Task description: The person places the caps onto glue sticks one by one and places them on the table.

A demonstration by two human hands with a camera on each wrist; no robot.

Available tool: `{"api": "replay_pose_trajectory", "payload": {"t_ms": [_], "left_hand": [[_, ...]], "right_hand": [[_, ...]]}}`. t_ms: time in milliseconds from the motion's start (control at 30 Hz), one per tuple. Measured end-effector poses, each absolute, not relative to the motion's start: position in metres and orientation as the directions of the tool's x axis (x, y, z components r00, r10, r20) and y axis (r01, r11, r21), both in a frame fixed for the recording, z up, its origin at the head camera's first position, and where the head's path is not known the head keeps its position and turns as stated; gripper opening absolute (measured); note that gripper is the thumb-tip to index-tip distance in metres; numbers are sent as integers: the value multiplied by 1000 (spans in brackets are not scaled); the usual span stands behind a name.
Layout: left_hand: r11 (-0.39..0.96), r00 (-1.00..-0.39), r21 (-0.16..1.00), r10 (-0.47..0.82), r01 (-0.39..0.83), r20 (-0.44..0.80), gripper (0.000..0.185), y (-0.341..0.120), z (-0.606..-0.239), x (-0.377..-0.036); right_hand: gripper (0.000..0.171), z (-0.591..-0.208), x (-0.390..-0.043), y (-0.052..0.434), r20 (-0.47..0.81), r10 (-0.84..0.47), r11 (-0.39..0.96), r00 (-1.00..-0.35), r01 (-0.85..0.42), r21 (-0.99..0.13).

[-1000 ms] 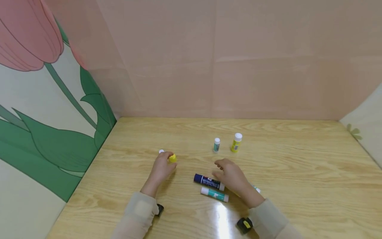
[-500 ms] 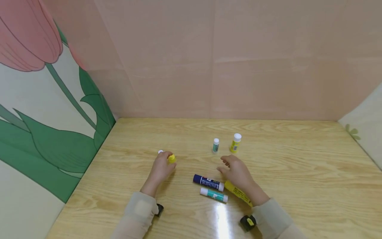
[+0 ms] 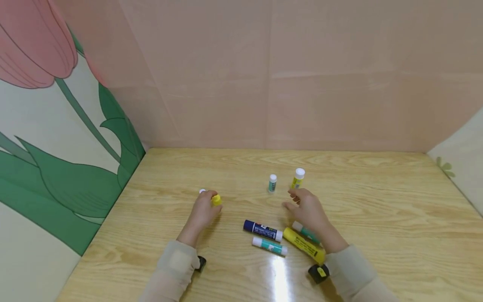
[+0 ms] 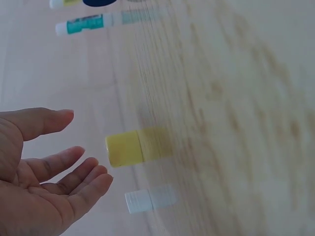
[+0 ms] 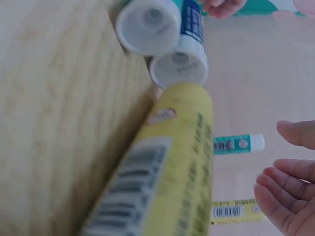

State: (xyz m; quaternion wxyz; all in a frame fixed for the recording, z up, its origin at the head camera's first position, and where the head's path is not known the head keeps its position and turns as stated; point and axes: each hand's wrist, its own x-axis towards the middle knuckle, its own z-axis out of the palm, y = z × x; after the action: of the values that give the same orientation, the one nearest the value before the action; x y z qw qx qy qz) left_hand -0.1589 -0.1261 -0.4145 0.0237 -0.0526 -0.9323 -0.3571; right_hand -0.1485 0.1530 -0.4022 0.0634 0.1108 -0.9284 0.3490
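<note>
A light wooden table (image 3: 377, 218) with visible grain stands against a pink panelled wall (image 3: 286, 71); the left wall (image 3: 56, 138) carries a tulip mural with green leaves. Seven glue sticks are visible. Four lie flat: a large yellow stick (image 3: 304, 246), a dark blue stick (image 3: 263, 230), a teal stick (image 3: 269, 246), and a second teal stick (image 3: 304, 231) partly under the right wrist. Three stand upright: a yellow stick (image 3: 297, 179), a small teal stick (image 3: 272, 183), and a short yellow-capped stick (image 3: 216, 199). The left hand (image 3: 202, 212) lies beside the yellow-capped stick, fingers relaxed, apart, holding nothing. The right hand (image 3: 307, 207) hovers near the upright yellow stick, fingers spread, holding nothing
</note>
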Motion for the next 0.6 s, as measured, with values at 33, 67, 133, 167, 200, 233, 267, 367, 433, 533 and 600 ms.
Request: {"api": "replay_pose_trajectory", "payload": {"t_ms": [33, 67, 133, 167, 200, 233, 267, 367, 433, 533, 600], "left_hand": [[743, -993, 660, 84, 116, 80, 38, -126, -414, -159], [743, -993, 660, 86, 114, 75, 38, -126, -414, -159], [745, -994, 659, 87, 108, 64, 38, -126, -413, -159], [746, -994, 658, 88, 106, 60, 38, -126, -413, -159], [746, -994, 658, 88, 104, 57, 38, -126, -413, -159], [746, -995, 657, 90, 103, 54, 38, -126, -413, -159], [747, -994, 657, 90, 103, 54, 39, -126, -413, -159], [747, -994, 656, 93, 103, 51, 39, -125, -414, -160], [748, -994, 656, 95, 103, 48, 39, -125, -415, -160], [744, -995, 661, 93, 99, 44, 40, -126, -415, -160], [744, -995, 661, 92, 98, 44, 40, -126, -415, -159]], "right_hand": [[38, -402, -149, 154, 198, -155, 727, -968, -247, -641], [38, -401, -150, 156, 203, -148, 724, -968, -246, -645], [38, -399, -151, 159, 206, -133, 719, -970, -237, -653], [38, -399, -152, 160, 210, -126, 715, -969, -236, -658], [38, -398, -153, 162, 219, -123, 715, -968, -240, -656], [37, -398, -154, 164, 226, -118, 715, -967, -241, -657], [37, -398, -154, 165, 230, -113, 718, -967, -239, -654], [35, -397, -156, 169, 239, -92, 721, -967, -230, -654], [35, -396, -157, 171, 237, -76, 724, -968, -217, -655], [37, -396, -159, 174, 223, -58, 724, -973, -195, -662], [38, -396, -160, 175, 219, -50, 724, -974, -187, -664]]}}
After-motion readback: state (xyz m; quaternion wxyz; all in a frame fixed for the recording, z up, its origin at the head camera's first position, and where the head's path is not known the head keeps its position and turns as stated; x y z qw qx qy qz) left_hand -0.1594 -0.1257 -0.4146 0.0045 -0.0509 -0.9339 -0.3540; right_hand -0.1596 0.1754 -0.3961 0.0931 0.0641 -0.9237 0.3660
